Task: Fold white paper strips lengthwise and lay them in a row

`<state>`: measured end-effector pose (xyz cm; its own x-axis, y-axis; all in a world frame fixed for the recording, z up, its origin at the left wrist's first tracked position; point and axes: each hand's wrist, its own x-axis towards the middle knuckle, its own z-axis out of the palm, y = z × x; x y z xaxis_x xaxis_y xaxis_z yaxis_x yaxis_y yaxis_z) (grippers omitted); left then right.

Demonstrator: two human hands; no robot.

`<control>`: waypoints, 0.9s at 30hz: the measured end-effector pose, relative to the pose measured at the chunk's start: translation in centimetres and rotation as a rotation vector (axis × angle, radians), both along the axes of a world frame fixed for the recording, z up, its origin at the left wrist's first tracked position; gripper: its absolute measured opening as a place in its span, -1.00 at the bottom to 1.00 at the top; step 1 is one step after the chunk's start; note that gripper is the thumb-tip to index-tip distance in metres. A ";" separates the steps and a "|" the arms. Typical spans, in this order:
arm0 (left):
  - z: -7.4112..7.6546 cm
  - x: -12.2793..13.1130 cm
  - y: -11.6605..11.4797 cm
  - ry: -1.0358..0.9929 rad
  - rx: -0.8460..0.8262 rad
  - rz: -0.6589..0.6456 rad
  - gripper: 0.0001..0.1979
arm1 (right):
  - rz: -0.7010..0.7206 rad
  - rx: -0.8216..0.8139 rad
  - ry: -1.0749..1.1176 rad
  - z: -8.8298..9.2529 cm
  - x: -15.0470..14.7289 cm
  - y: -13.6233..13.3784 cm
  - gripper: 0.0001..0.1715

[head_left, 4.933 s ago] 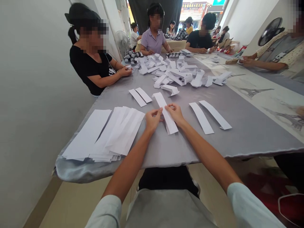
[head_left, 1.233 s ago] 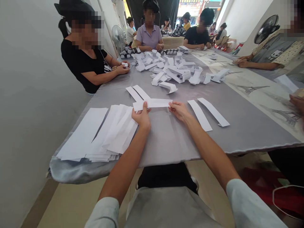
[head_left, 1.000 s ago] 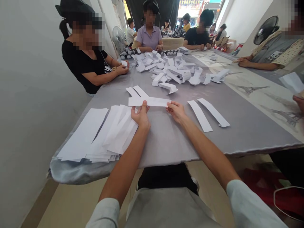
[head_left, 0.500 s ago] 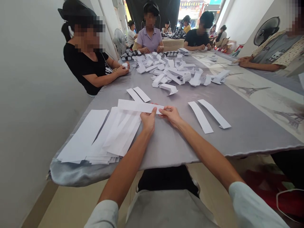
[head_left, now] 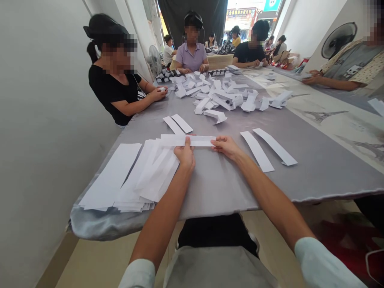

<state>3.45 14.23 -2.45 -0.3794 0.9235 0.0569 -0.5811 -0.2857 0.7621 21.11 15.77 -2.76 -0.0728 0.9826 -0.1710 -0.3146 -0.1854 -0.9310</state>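
Paper strip [head_left: 199,141], left hand [head_left: 185,154], right hand [head_left: 225,146], unreadable shop sign [head_left: 240,14]

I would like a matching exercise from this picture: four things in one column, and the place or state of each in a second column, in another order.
Things:
1. left hand
2. right hand
3. stack of white paper strips
4. heap of folded paper pieces

Places or states:
A. far middle of the grey table
B. pinches the end of the long paper strip
C. holds that strip near its middle
D. near left corner of the table

Pairs: 1-C, 2-B, 3-D, 4-A
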 end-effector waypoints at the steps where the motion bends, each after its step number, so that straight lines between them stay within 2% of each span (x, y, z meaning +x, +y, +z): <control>1: 0.1 -0.3 0.1 -0.017 -0.001 0.017 -0.69 | -0.013 0.000 -0.007 0.1 0.4 0.1 -0.57; 8: 0.8 -1.3 0.7 -0.019 -0.051 0.145 -0.75 | -0.092 -0.058 -0.052 0.2 2.7 1.0 -0.55; 15: 0.7 -2.6 1.1 -0.114 -0.085 0.244 -0.87 | -0.303 -0.067 0.038 0.0 4.4 1.9 -0.55; 18: 0.1 -1.7 0.8 -0.075 -0.081 0.199 -0.80 | -0.405 -0.046 0.045 -0.2 3.4 1.8 -0.58; 21: -0.8 -0.1 0.4 0.094 -0.044 0.106 -0.68 | -0.502 0.042 -0.027 -0.6 1.8 1.8 -0.59; 23: -1.5 0.8 0.1 0.245 -0.007 0.030 -0.62 | -0.511 0.088 -0.113 -1.0 0.9 1.9 -0.66; 27: -2.6 1.5 -0.1 0.489 -0.014 -0.071 -0.64 | -0.508 0.160 -0.247 -2.1 -0.1 2.8 -0.83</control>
<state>4.94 14.17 -5.02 -0.2473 0.9482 0.1996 -0.1721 -0.2457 0.9539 20.96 18.58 -4.86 0.4368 0.8991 0.0307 -0.0975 0.0812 -0.9919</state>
